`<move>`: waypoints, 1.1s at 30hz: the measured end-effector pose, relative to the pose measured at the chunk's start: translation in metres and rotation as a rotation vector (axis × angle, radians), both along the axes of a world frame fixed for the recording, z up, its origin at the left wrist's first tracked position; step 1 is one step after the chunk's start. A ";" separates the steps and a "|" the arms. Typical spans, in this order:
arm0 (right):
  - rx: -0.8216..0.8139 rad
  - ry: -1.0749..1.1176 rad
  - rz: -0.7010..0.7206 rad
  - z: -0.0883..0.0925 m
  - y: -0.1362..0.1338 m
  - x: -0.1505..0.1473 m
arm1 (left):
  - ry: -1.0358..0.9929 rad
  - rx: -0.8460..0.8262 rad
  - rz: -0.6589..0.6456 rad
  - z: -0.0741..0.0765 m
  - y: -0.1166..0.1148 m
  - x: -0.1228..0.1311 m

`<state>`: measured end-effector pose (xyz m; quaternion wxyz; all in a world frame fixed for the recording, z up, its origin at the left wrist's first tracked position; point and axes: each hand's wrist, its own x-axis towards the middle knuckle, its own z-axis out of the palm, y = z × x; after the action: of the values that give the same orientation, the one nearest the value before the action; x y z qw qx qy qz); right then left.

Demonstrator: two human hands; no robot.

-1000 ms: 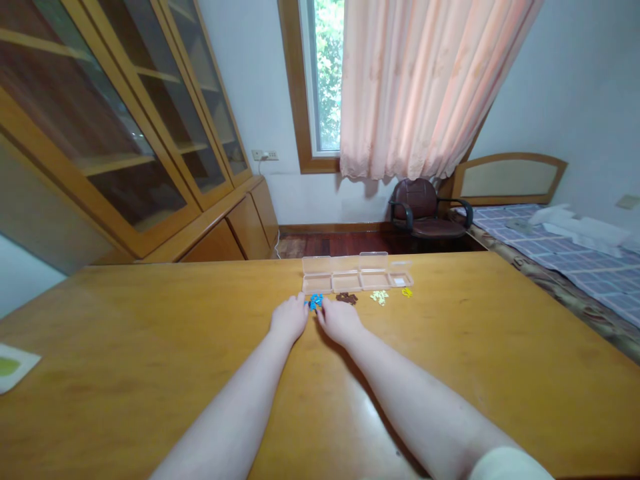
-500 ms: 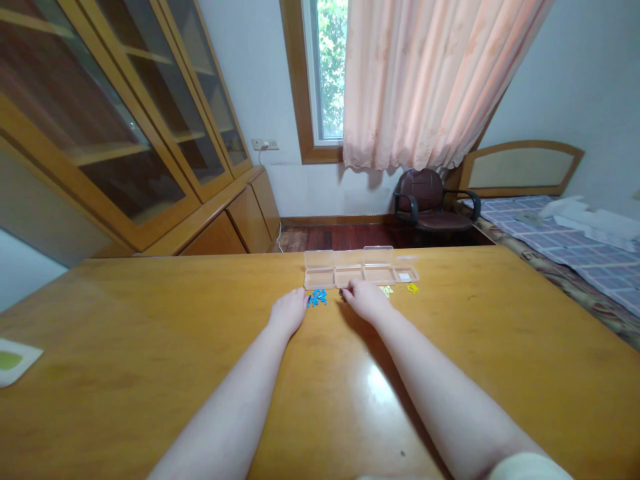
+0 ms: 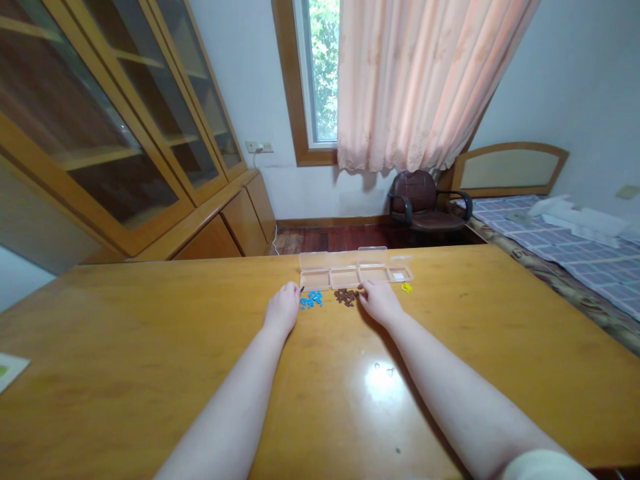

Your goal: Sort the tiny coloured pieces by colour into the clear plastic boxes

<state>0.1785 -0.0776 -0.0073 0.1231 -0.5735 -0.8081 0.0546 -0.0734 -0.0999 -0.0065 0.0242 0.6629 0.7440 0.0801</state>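
Note:
My left hand rests on the table at the left of a small pile of blue pieces. Its fingers are closed, and a small dark piece sticks out at the fingertips. My right hand reaches the right edge of a pile of small brown pieces, fingers pinched together; what they hold, if anything, is too small to make out. Behind both hands stands a clear plastic compartment box with its lids raised. A few yellow pieces lie right of my right hand, which hides the cream pieces.
The wooden table fills the foreground. A white and green item lies at its left edge. Beyond the table are a glass-door cabinet, a brown armchair and a bed on the right.
My right hand has shifted right, from over the brown pile to its right edge, uncovering the pile. The left hand stays by the blue pieces. The camera view has turned slightly.

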 end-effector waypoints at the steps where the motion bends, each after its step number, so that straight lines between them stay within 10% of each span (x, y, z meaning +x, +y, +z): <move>1: 0.003 0.008 0.014 -0.001 0.001 0.001 | -0.011 0.019 0.004 0.003 0.003 0.002; 12: 0.029 0.007 0.193 -0.006 -0.002 -0.001 | 0.055 0.116 -0.093 0.020 0.039 0.009; 33: 0.023 -0.053 0.194 -0.008 -0.002 -0.008 | -0.017 -0.080 -0.258 0.002 -0.010 -0.021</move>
<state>0.1706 -0.0796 -0.0149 0.1023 -0.4922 -0.8635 0.0417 -0.0942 -0.1101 -0.0041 0.0671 0.7510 0.6549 0.0520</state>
